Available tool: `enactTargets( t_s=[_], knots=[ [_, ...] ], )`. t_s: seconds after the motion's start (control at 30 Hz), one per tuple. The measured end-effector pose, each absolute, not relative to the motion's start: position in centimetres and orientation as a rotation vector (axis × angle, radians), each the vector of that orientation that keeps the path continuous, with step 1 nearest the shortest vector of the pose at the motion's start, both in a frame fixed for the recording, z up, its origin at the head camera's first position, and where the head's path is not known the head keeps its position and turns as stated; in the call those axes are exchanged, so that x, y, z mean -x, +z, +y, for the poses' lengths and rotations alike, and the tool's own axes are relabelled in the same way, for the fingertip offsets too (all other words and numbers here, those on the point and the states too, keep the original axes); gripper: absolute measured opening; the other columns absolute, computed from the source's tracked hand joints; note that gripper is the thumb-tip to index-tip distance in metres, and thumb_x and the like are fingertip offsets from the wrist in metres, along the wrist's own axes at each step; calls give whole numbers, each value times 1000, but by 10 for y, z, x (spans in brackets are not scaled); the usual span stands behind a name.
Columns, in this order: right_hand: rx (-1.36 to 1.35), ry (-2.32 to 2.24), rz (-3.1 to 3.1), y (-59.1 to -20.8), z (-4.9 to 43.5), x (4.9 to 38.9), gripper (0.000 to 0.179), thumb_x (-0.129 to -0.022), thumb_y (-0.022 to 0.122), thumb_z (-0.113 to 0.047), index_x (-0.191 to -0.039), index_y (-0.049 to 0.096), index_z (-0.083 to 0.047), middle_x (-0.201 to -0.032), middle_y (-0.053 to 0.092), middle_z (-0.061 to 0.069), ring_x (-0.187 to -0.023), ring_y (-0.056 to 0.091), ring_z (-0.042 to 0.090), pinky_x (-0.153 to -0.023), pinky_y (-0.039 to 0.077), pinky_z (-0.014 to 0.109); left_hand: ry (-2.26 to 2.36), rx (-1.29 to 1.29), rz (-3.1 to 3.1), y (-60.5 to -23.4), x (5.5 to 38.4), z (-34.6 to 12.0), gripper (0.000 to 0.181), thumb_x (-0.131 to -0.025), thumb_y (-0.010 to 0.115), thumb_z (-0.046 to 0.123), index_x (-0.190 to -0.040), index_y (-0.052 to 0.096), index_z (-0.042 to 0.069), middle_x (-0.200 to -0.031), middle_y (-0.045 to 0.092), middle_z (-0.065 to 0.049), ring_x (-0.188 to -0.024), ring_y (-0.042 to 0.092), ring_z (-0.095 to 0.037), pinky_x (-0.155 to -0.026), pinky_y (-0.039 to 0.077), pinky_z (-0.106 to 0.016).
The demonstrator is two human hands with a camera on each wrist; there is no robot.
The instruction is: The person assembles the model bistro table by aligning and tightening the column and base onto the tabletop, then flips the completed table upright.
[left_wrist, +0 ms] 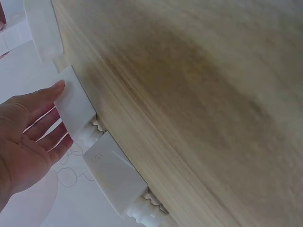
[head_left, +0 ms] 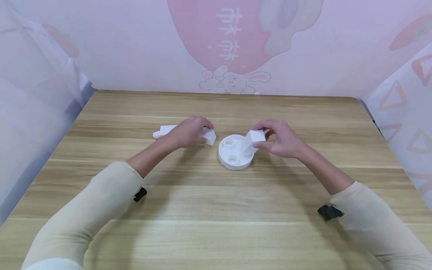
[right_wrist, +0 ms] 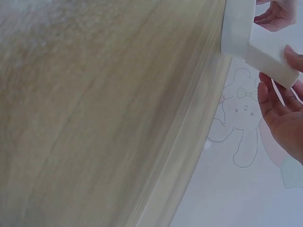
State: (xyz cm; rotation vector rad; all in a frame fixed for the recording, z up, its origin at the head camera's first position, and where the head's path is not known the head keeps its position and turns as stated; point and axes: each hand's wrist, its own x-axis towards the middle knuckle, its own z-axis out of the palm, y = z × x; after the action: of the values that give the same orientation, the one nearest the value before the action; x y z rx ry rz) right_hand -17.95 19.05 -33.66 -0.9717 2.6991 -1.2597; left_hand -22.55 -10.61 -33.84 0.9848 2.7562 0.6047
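Note:
A round white base with threaded round sockets lies flat on the table. My right hand pinches a white square block between thumb and fingers. That block stands upright over the base's right side, its lower end at the base; whether it is seated in a socket is hidden. To the left, my left hand holds another white block by its sides, low at the table, with a threaded end. Beside it lies a similar white block, also with a threaded end, which the hand does not touch.
The wood-grain table stretches toward me. Behind it hangs a pale printed cloth with a rabbit picture, and more cloth hangs at both sides. Black straps sit under both sleeves.

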Motion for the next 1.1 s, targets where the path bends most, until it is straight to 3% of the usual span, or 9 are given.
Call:
enactTargets(
  t_s=[0.17, 0.53, 1.1],
  knots=[
    [974, -1261, 2696, -338, 190, 181, 34, -74, 79, -3, -105, 66, 3, -98, 67, 12, -78, 58, 23, -69, 54, 40, 556, -959, 2760, -339, 228, -104, 41, -74, 73, -5, -114, 64, -1, -113, 65, -13, -105, 57, -26, -92, 46, -39],
    [1002, -1257, 2701, -337, 189, 181, 34, -73, 79, -2, -104, 66, 2, -97, 67, 11, -78, 58, 21, -68, 54, 38, 623, -969, 2772, -325, 223, -107, 45, -73, 79, 0, -114, 64, -3, -114, 64, -14, -105, 58, -26, -93, 46, -38],
    [951, -1192, 2722, -335, 189, 178, 36, -74, 79, -4, -107, 65, 3, -100, 67, 11, -82, 59, 22, -75, 53, 43, 1309, -838, 2447, -307, 210, -116, 41, -74, 75, -5, -113, 62, -6, -106, 63, -17, -93, 62, -27, -79, 55, -33]
  ],
)
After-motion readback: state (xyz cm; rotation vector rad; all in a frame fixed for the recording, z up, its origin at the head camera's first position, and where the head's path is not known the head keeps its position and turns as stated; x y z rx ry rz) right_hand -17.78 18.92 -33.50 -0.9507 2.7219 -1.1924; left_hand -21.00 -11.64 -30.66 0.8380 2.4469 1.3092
